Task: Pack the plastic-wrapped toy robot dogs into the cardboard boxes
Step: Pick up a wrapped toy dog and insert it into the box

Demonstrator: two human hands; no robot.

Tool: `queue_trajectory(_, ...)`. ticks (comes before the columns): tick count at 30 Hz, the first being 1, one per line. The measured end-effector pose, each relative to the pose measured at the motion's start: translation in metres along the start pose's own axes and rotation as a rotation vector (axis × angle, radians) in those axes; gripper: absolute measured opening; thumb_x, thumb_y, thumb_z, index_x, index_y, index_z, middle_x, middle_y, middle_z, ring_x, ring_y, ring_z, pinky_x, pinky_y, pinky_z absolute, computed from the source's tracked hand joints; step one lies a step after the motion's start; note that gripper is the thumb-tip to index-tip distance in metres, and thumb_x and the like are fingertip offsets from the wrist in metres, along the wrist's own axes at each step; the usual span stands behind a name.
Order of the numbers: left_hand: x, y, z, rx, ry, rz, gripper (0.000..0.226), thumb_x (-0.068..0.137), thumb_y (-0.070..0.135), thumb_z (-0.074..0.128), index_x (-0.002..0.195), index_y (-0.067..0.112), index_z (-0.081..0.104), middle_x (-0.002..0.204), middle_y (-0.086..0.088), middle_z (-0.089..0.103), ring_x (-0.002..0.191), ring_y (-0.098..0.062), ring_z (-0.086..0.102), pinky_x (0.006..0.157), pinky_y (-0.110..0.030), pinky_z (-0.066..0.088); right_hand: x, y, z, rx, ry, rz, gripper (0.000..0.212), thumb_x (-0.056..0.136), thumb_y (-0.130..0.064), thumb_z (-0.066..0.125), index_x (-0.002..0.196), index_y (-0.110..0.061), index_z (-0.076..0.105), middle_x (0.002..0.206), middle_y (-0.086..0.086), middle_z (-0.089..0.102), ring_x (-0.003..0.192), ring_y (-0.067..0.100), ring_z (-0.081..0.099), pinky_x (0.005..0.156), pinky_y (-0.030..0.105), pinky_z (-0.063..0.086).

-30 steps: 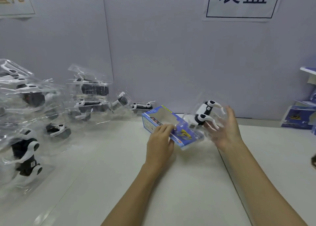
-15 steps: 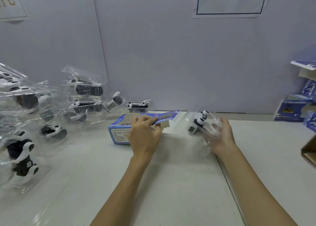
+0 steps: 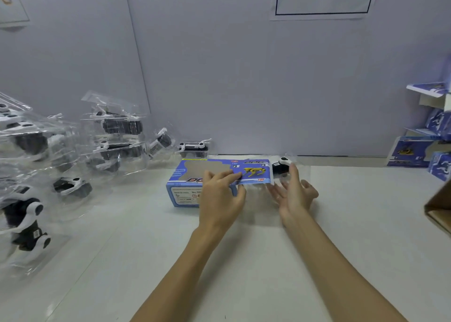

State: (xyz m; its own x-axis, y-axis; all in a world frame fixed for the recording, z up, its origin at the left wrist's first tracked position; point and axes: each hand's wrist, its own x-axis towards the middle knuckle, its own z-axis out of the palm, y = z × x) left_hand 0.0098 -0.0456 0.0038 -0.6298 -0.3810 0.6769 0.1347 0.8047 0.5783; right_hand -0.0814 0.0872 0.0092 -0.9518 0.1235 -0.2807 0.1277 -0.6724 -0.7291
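Note:
A blue cardboard box (image 3: pixel 184 192) printed with a yellow dog lies on its side mid-table, its open end facing right. My left hand (image 3: pixel 219 197) grips the box's top panel, fingers on top and thumb under the raised flap. A plastic-wrapped black-and-white toy robot dog (image 3: pixel 280 166) sits at that open end, partly behind the flap. My right hand (image 3: pixel 294 196) presses against its clear wrap with straight fingers, thumb up beside the dog.
Several wrapped robot dogs (image 3: pixel 114 136) are piled along the left and back-left of the white table (image 3: pixel 244 260). Blue boxes (image 3: pixel 412 152) are stacked at the far right. A brown carton corner (image 3: pixel 439 207) juts in at the right edge. A wall stands close behind.
The box went from tilted in the air to lying flat on the table. My right hand lowered the wrapped dog and brought it left to the box's open end.

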Motion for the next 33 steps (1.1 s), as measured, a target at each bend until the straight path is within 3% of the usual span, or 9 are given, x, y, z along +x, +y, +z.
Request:
queue_trajectory(5,-0.003,0.001,0.001,0.025,0.063,-0.005,0.027,0.089,0.016,0.077,0.116,0.018,0.081,0.094,0.004,0.079,0.091,-0.022,0.047,0.077,-0.031,0.048,-0.018,0.023,0.011,-0.004,-0.109,0.118,0.057,0.09,-0.029,0.081,0.128,-0.007,0.044,0.108,0.022,0.064,0.078,0.029,0.072,0.079,0.053,0.064)
queue_trajectory(10,0.001,-0.01,-0.01,0.007,0.105,-0.076,0.022,0.087,0.018,0.081,0.108,0.022,0.083,0.062,0.011,0.056,0.084,-0.014,0.047,0.068,-0.024,0.04,-0.018,0.028,0.009,-0.446,-0.129,-0.045,0.046,0.092,-0.038,0.075,0.113,-0.012,0.043,0.108,0.012,0.063,0.089,0.028,0.065,0.088,0.046,0.06)
queue_trajectory(14,0.004,-0.01,-0.009,0.016,0.093,-0.13,0.023,0.084,0.021,0.081,0.107,0.028,0.083,0.073,0.006,0.055,0.084,-0.01,0.051,0.069,-0.027,0.043,-0.004,0.004,-0.002,-0.987,-0.128,-0.31,0.063,0.085,-0.054,0.077,0.122,-0.013,0.047,0.124,0.006,0.056,0.109,0.025,0.059,0.089,0.035,0.046)
queue_trajectory(18,0.001,-0.012,-0.017,0.117,-0.009,0.039,0.017,0.085,0.031,0.082,0.101,0.027,0.083,0.079,0.005,0.07,0.083,-0.015,0.055,0.065,-0.034,0.052,0.014,-0.018,-0.026,-1.188,-0.538,-0.294,0.101,0.077,-0.045,0.09,0.153,-0.041,0.023,0.122,0.006,0.058,0.113,0.021,0.06,0.097,0.039,0.05)
queue_trajectory(21,0.005,-0.024,-0.026,0.203,-0.136,0.244,0.043,0.083,0.058,0.079,0.112,0.027,0.08,0.105,0.016,0.076,0.093,-0.014,0.052,0.073,-0.03,0.046,0.023,-0.013,-0.033,-1.413,-0.559,-0.474,0.085,0.073,-0.047,0.09,0.144,-0.049,0.042,0.133,0.006,0.043,0.128,0.027,0.047,0.108,0.041,0.043)
queue_trajectory(24,0.016,-0.044,-0.037,0.337,-0.154,0.34,0.061,0.076,0.063,0.083,0.127,0.029,0.074,0.119,0.007,0.07,0.106,-0.025,0.058,0.088,-0.036,0.038,0.024,-0.004,-0.032,-1.34,-0.589,-0.588,0.06,0.074,-0.041,0.09,0.122,-0.038,0.054,0.126,-0.006,0.044,0.121,0.019,0.052,0.087,0.019,0.04)
queue_trajectory(27,0.02,-0.061,-0.045,0.452,-0.174,0.178,0.081,0.069,0.079,0.076,0.135,0.033,0.066,0.15,-0.003,0.052,0.139,-0.032,0.043,0.106,-0.045,0.025,0.022,0.004,-0.031,-1.352,-0.574,-0.644,0.053,0.075,-0.042,0.089,0.112,-0.035,0.052,0.109,-0.023,0.037,0.107,0.015,0.051,0.073,0.006,0.033)
queue_trajectory(30,0.014,-0.067,-0.042,0.563,-0.328,-0.013,0.104,0.063,0.102,0.04,0.149,0.045,0.044,0.168,0.001,0.028,0.158,-0.029,0.014,0.121,-0.053,0.0,0.019,0.01,-0.029,-1.308,-0.542,-0.678,0.054,0.073,-0.044,0.09,0.111,-0.032,0.054,0.11,-0.015,0.042,0.103,0.011,0.053,0.079,0.023,0.041)
queue_trajectory(33,0.012,-0.063,-0.035,0.523,-0.293,-0.056,0.099,0.066,0.104,0.037,0.145,0.045,0.048,0.157,0.005,0.041,0.154,-0.027,0.023,0.122,-0.053,0.0,0.01,0.017,-0.025,-1.255,-0.451,-0.678,0.056,0.07,-0.046,0.093,0.109,-0.029,0.056,0.114,0.001,0.047,0.09,-0.002,0.053,0.075,0.029,0.041)
